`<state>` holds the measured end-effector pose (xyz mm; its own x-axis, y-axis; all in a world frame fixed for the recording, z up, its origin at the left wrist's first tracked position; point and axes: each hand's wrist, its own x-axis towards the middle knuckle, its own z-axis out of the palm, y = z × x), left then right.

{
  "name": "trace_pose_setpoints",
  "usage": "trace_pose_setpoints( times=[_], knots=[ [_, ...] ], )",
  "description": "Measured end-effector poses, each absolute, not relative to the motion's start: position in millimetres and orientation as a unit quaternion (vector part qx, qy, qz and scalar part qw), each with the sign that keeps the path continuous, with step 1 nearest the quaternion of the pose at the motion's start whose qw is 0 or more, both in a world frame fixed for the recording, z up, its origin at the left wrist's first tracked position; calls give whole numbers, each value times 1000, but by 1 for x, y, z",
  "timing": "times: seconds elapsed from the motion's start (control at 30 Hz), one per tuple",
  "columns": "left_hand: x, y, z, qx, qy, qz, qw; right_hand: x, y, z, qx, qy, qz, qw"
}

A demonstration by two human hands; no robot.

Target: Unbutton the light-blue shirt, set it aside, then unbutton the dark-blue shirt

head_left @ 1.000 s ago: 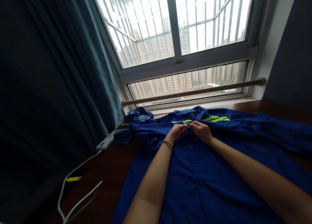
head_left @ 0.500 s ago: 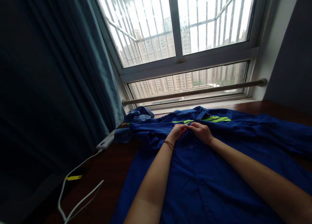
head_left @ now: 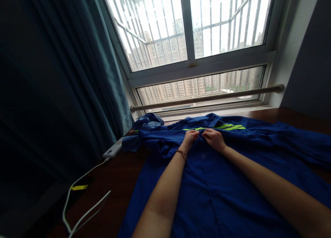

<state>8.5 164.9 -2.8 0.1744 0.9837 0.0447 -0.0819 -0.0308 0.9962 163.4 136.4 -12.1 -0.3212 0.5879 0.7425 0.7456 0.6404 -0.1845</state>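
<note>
A blue work shirt (head_left: 232,182) with yellow-green and dark stripes (head_left: 231,127) across its chest lies spread out, collar toward the window. My left hand (head_left: 190,137), a bracelet on its wrist, pinches the shirt's front placket near the chest. Close beside it on the right, my right hand (head_left: 213,139) has its fingers pinched on the same placket. The fingertips hide whatever small part of the cloth they grip. Below my hands a round button (head_left: 203,156) shows on the placket.
At left on the brown wooden tabletop (head_left: 113,182) sits a white power strip (head_left: 113,150) with a white cable (head_left: 85,174). A blue bundled cloth (head_left: 147,122) lies behind the left sleeve. A rail (head_left: 207,99) crosses before the window; a curtain (head_left: 103,76) hangs left.
My fingertips have drawn slightly apart, leaving a small gap between the hands. Both still pinch at the placket, and the shirt lies almost the same.
</note>
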Motion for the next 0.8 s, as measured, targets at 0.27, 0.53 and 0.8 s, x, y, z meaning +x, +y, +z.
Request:
trace_pose_setpoints(
  times=[0.27,0.53,0.8],
  knots=[
    [17,161,1,686,440,485,318,163,138,-15,-464,-778,-54,420],
    [27,137,9,825,445,348,-7,161,134,-16,-513,-734,-73,440],
    [24,133,29,836,455,307,-7,164,137,-16,-468,-749,-33,467]
  ],
)
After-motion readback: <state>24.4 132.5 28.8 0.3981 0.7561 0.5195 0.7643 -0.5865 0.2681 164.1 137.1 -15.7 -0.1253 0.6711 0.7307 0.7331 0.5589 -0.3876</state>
